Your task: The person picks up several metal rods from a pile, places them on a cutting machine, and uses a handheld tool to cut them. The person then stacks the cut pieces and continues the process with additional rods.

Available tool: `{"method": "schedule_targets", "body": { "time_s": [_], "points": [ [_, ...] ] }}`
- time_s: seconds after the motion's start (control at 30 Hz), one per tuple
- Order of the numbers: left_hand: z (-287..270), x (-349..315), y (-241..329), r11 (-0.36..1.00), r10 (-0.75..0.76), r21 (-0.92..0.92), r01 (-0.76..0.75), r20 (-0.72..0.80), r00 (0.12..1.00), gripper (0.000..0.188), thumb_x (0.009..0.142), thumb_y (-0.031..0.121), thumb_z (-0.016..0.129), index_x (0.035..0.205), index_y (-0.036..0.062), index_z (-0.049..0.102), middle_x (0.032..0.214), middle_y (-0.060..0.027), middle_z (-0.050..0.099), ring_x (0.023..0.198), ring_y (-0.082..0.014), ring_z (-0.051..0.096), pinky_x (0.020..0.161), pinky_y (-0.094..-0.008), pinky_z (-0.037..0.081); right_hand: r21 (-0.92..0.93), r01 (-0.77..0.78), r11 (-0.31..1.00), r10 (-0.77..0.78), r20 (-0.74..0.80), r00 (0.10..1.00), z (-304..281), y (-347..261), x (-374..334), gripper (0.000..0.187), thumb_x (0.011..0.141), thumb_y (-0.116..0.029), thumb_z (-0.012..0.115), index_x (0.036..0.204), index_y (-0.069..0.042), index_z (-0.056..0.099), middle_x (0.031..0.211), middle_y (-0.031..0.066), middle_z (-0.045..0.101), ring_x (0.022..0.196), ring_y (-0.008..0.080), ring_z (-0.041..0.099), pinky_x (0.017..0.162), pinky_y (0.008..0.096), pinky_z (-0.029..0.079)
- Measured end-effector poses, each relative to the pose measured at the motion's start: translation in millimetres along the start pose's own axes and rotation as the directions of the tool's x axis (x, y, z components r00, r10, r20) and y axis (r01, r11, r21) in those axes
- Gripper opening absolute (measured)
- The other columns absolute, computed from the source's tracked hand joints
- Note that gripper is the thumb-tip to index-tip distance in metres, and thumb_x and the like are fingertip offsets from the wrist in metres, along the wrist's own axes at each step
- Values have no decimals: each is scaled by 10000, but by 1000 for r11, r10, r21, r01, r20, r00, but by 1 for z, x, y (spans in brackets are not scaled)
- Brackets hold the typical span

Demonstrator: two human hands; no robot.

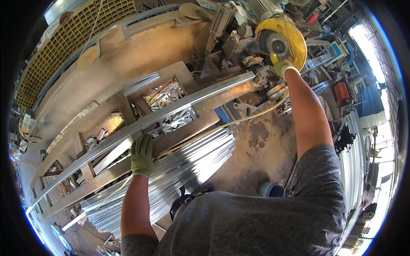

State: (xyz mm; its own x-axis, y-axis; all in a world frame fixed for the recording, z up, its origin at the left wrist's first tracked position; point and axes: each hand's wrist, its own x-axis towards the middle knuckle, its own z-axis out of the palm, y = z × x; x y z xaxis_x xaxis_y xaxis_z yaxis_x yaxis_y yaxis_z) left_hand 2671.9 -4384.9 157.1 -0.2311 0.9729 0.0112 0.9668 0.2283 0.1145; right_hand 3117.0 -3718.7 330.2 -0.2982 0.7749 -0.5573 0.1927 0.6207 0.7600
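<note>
A long galvanised metal tube [179,106] lies slantwise over a steel frame, its far right end at the cut-off saw. My left hand [143,158], in a green glove, lies against the tube with fingers stretched out. At the upper right stands the cut-off saw, with a yellow guard [297,40] over its dark round disc [273,42]. My right hand [282,67], gloved in green and yellow, is closed at the saw's near side, just below the disc. Its grip is partly hidden by the glove.
A bundle of shiny metal tubes [188,160] lies between me and the steel frame [102,174]. Short metal offcuts [175,121] fill a frame opening. A yellow hose [252,119] runs toward the saw. A bucket [273,189] stands on the floor; yellow grating [64,47] is far left.
</note>
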Motion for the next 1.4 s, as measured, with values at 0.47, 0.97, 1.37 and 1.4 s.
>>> {"method": "schedule_targets", "body": {
  "time_s": [0.47, 0.97, 1.37, 1.4],
  "points": [
    [7, -2, -3, 1000, 12, 29, -12, -13, 1000, 1148, 804, 521, 974, 1776, 142, 496, 1869, -87, 438, 1762, -361, 344, 1437, -633, 290, 817, -360, 451, 436, 150, 887, 25, -19, -8, 477, 1087, -333, 656, 1466, -114, 846, 1551, 221, 777, 1474, 435, 723, 1212, 526, 576],
    [2, 6, 0, 999, 21, 44, -20, -27, 999, 1150, 766, 473, 1008, 1750, 140, 515, 1830, -114, 478, 1745, -375, 376, 1427, -628, 311, 900, -380, 213, 377, 283, 882, 67, -11, 23, 484, 1112, -375, 627, 1386, -47, 854, 1482, 264, 796, 1448, 447, 727, 1161, 501, 586],
    [-1, 8, 6, 1000, 13, 18, -13, -23, 1000, 1137, 757, 444, 1020, 1733, 125, 530, 1830, -126, 488, 1756, -381, 369, 1427, -630, 312, 740, -172, -651, 286, 448, 847, 79, -25, 8, 241, 1039, -247, 805, 935, -30, 831, 790, 76, 775, 612, 260, 712, 566, 425, 518],
    [-1, 8, 6, 1000, 15, 17, -14, -39, 999, 1135, 761, 447, 1019, 1732, 125, 529, 1832, -125, 487, 1758, -382, 366, 1429, -631, 308, 829, -196, -524, 326, 407, 853, 83, -24, 11, 237, 1045, -236, 798, 932, -30, 831, 795, 79, 780, 615, 259, 713, 570, 431, 517]
  ]
}}
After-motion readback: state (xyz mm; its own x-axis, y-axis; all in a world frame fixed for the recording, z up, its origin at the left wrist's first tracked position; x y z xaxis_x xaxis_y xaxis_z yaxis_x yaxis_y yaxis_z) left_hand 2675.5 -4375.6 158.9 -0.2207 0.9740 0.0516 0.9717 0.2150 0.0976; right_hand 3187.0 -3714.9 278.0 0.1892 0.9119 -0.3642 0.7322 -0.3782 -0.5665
